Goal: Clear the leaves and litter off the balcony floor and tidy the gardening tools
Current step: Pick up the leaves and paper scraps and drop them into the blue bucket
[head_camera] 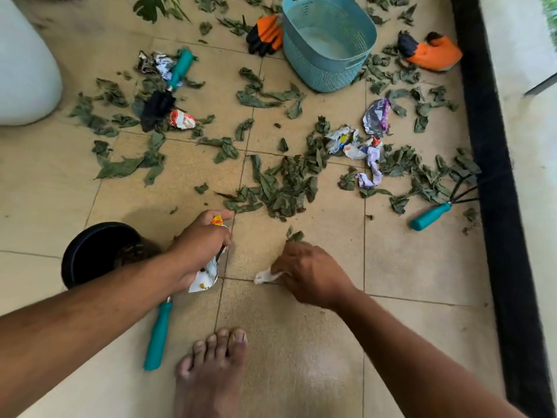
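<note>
Clutching a crumpled white-and-orange printed wrapper, the left hand is kept full so litter is gathered in handfuls; a small white paper scrap is pinched off the tiled floor by the right hand. Dry green leaves are strewn toward the floor's far edge, near the teal plastic basket.

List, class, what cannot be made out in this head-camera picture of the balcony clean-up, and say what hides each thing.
- Head of the teal-handled tool nearest the foot: hidden under the left hand and its wrapper.
- White scrap under the right hand: mostly covered by fingers.
- Contents of the black pot: partly hidden by the left forearm, too dark.
- White planter: cut by the left edge.
</note>
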Available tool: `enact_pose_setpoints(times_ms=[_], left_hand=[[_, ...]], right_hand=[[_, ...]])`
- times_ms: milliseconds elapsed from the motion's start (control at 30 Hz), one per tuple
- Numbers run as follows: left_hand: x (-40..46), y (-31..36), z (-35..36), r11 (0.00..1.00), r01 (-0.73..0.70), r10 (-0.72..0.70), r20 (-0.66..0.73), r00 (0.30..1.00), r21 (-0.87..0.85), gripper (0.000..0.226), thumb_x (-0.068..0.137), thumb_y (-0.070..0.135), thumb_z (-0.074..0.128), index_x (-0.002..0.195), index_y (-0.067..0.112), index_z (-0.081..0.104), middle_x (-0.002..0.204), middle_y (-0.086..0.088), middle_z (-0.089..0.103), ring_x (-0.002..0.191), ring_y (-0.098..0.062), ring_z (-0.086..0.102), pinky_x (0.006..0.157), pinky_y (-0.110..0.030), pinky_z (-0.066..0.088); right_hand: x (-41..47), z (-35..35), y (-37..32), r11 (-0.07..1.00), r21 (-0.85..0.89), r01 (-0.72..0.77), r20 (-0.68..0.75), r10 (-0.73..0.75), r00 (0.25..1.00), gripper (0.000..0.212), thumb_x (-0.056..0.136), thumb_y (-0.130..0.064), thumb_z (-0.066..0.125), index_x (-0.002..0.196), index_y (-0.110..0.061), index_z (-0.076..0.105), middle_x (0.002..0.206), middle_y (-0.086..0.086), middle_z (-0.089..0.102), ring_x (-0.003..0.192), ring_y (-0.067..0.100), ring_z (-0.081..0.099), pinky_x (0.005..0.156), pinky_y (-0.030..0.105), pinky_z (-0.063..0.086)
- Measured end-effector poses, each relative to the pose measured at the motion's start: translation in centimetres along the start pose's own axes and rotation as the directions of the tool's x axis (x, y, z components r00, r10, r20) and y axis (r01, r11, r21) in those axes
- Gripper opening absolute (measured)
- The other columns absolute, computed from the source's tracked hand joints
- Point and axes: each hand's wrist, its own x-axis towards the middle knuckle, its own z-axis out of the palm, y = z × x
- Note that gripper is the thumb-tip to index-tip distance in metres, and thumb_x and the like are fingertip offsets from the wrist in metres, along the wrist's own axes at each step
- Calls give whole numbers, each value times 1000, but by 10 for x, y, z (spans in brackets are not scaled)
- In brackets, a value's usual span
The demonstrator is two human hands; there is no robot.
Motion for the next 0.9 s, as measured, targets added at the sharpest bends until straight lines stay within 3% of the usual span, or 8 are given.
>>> enact_pose_setpoints(times_ms=[167,233,333,467,567,667,800,900], left_hand=[[1,3,2,1000,-14,14,18,1000,-18,47,91,3,59,125,34,67,122,-2,66,112,-22,61,92,-38,49],[2,11,6,999,-37,38,30,999,-38,45,92,2,58,123,33,68,121,-1,67,111,-23,62,90,-37,47],[0,29,12,995,-77,82,61,995,-70,48,95,0,56,124,36,69,122,-5,67,114,-25,62,94,-38,48],[-17,65,28,982,-176,186,177,966,-74,55,100,-5,52,131,39,66,131,-1,60,117,-17,60,102,-38,52],[-38,97,37,968,-247,251,248,936,-49,54,98,-9,53,124,36,71,127,-1,65,119,-11,62,103,-38,53],[-63,129,32,952,-305,299,245,922,-14,53,91,-13,54,118,28,75,126,-5,72,122,-13,66,104,-39,55],[-98,172,7,939,-332,310,199,930,88,43,89,-12,54,113,16,75,113,-6,76,87,-14,69,66,-29,58],[-118,201,-17,934,-293,245,232,941,203,31,88,-12,51,85,12,70,111,-18,70,78,-23,56,51,-28,42]], right_hand=[[62,-35,21,982,-11,-191,-163,187,969,20,102,-36,51,111,-34,69,107,-8,60,84,10,58,70,36,60],[77,-55,16,937,230,-263,-220,314,924,10,102,-32,57,106,-33,66,102,-7,65,77,14,65,63,42,62],[73,-79,1,670,680,-297,-190,553,811,19,103,-21,52,107,-38,60,98,-5,72,78,25,73,64,47,63],[48,-116,-4,326,923,-202,-69,659,749,46,102,4,39,108,-29,70,103,11,76,75,29,75,58,41,62],[27,-160,5,277,942,-186,-98,762,641,48,90,16,39,78,-18,70,90,13,74,62,22,64,48,26,48],[7,-211,6,225,962,-152,-122,859,496,33,87,0,44,70,-17,66,67,5,69,50,18,56,46,23,40],[-12,-244,-11,-35,992,125,-4,954,300,17,69,-20,53,65,-16,70,61,3,62,50,21,50,50,22,33],[-12,-246,-28,-216,953,214,116,909,401,11,83,-22,55,74,-18,61,69,4,58,50,20,47,50,21,35]])
